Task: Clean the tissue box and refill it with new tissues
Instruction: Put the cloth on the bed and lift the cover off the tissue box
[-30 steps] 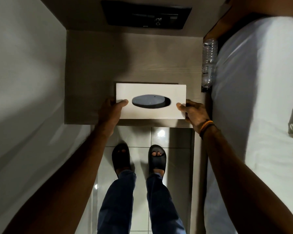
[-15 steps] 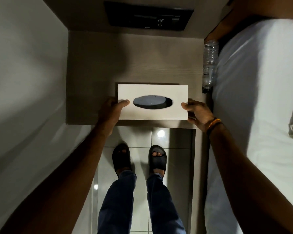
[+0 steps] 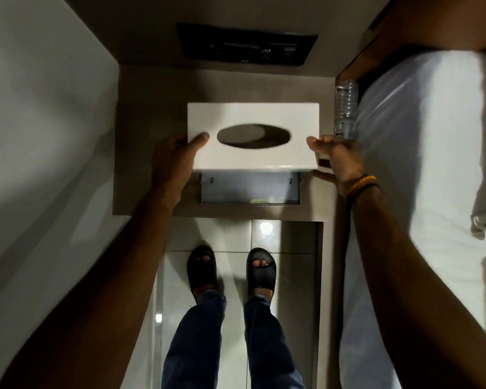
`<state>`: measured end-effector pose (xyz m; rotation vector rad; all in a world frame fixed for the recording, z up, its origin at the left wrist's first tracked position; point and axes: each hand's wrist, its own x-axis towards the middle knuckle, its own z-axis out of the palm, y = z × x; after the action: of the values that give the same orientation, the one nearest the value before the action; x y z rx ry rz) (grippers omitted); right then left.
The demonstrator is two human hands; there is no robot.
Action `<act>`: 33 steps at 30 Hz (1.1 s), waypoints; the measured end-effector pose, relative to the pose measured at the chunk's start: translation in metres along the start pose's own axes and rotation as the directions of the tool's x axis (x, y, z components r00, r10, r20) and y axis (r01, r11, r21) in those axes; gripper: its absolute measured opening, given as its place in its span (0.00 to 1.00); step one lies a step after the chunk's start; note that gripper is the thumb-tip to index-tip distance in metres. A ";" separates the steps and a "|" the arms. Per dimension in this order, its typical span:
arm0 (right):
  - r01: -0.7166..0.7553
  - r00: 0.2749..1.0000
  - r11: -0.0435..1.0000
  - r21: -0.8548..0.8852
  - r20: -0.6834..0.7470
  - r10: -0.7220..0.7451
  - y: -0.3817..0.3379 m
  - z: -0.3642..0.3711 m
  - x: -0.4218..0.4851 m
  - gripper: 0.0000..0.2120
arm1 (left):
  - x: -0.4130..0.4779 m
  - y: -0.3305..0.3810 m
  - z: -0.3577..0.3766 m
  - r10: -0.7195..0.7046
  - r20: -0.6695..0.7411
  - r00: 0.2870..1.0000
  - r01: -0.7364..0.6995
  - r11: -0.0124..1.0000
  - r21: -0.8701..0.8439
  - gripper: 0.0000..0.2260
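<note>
A white tissue box cover (image 3: pixel 253 113) with a dark oval slot is lifted above the wooden nightstand (image 3: pixel 146 136). My left hand (image 3: pixel 174 161) grips its left end, thumb on top. At the right end my right hand (image 3: pixel 337 161) holds the cover, fingers under the edge. Below the cover, a grey base tray (image 3: pixel 250 189) rests on the nightstand near its front edge, its inside showing; something small and yellowish lies in it.
A clear plastic water bottle (image 3: pixel 345 105) stands at the nightstand's right edge beside a bed with white sheets (image 3: pixel 418 164). A dark control panel (image 3: pixel 247 44) is on the wall behind. A grey wall is on the left. My feet in black slippers stand on the tiled floor (image 3: pixel 292 276).
The cover has come up off its base and shifted away from me; the grey base tray is now exposed beneath it. Both hands rose with the cover.
</note>
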<state>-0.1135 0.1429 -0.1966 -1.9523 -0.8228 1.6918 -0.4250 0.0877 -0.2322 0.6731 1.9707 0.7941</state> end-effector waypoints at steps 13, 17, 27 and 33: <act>0.124 0.982 0.982 -0.141 -0.123 -0.142 -0.005 0.031 0.072 0.05 | 0.061 0.001 0.032 0.085 0.110 0.990 -0.115 0.946 0.302 0.18; 0.132 0.982 0.980 -0.148 -0.118 -0.150 -0.003 0.031 0.077 0.06 | 0.063 0.003 0.035 0.120 0.108 0.987 -0.154 0.900 0.409 0.19; 0.284 0.915 0.930 -0.234 -0.222 -0.336 -0.003 0.015 0.032 0.17 | 0.000 0.041 0.047 0.249 -0.070 0.966 -0.190 0.866 0.462 0.20; 0.275 0.881 0.947 -0.164 -0.350 -0.317 -0.016 -0.025 -0.068 0.17 | -0.098 0.099 0.090 0.347 0.072 0.935 -0.339 0.814 0.472 0.21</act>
<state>-0.0966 0.1096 -0.1323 -2.0079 -1.0200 1.0740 -0.2865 0.1066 -0.1429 1.3534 2.1080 0.5093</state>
